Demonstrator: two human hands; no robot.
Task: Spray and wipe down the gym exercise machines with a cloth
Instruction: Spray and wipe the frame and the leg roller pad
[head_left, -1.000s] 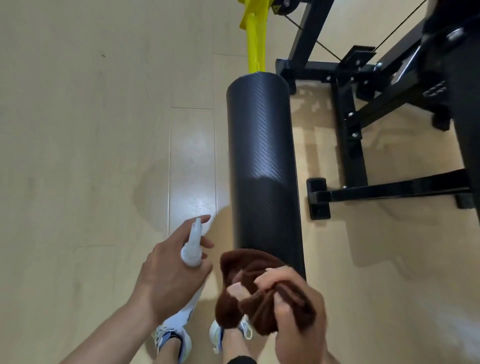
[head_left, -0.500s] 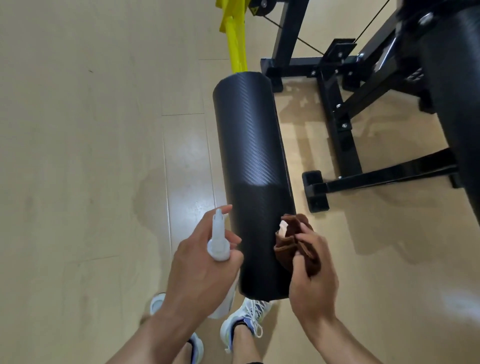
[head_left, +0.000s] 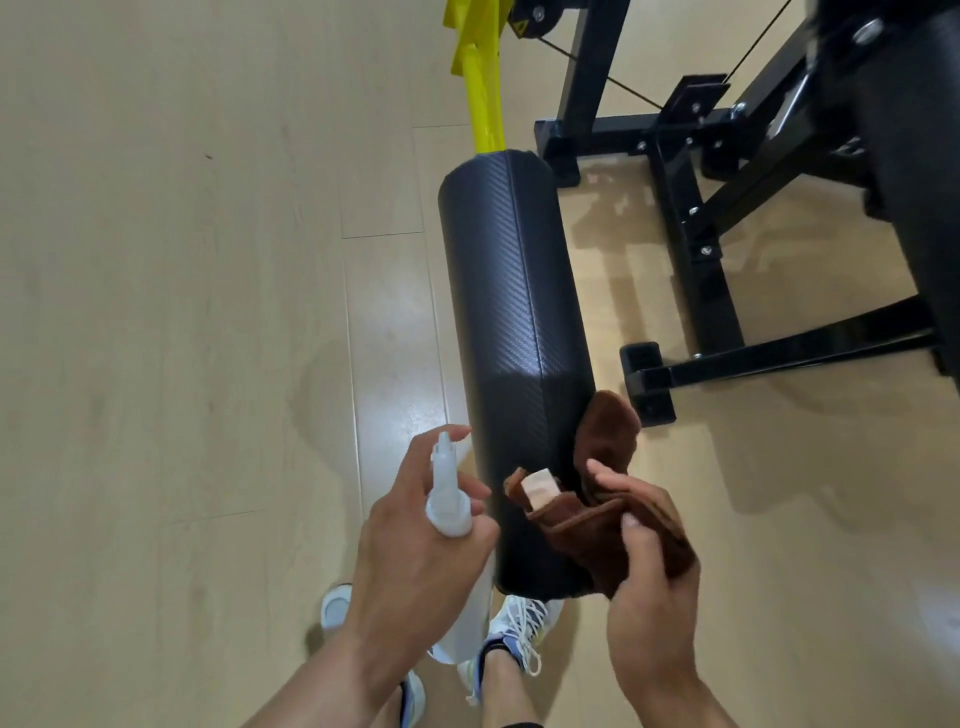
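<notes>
A long black padded roller (head_left: 511, 322) on a yellow arm (head_left: 480, 93) runs from the top centre toward me. My left hand (head_left: 415, 561) grips a white spray bottle (head_left: 448, 499), its nozzle up and my index finger over the top, just left of the roller's near end. My right hand (head_left: 649, 582) holds a brown cloth (head_left: 608, 467) bunched against the right side of the roller's near end. A pale tag shows on the cloth.
The black steel frame (head_left: 696, 270) of the machine stands on the pale wood floor (head_left: 182, 312) to the right, with a foot (head_left: 647, 384) close to the cloth. A second black pad (head_left: 919, 182) fills the far right. My shoes (head_left: 514, 629) are below the roller.
The cloth has gone from the top of the roller's near end round to its right side and opened out. My left hand with the bottle rose and came nearer the roller.
</notes>
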